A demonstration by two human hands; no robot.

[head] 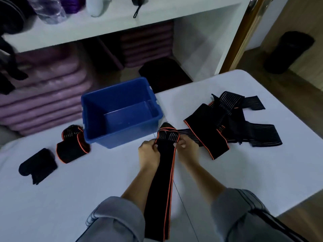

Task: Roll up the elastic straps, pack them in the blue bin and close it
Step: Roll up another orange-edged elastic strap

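A long black elastic strap (161,189) with orange edges runs from the table's near edge up to my hands, its far end rolled into a small coil. My left hand (148,153) grips the coil's left side and my right hand (186,148) grips its right side. The open blue bin (122,130) stands just beyond the coil, with nothing visible inside. Left of the bin lie two rolled straps: one with orange trim (72,145) and a plain black one (37,165). A heap of loose straps (227,123) lies to the right.
The white table (87,189) ends close behind the bin. Beyond it stands a white shelf unit (104,27) with stacked purple mats (43,95) below and bottles on top. A black cylinder (288,51) stands on the wooden floor at the right. No bin lid is in view.
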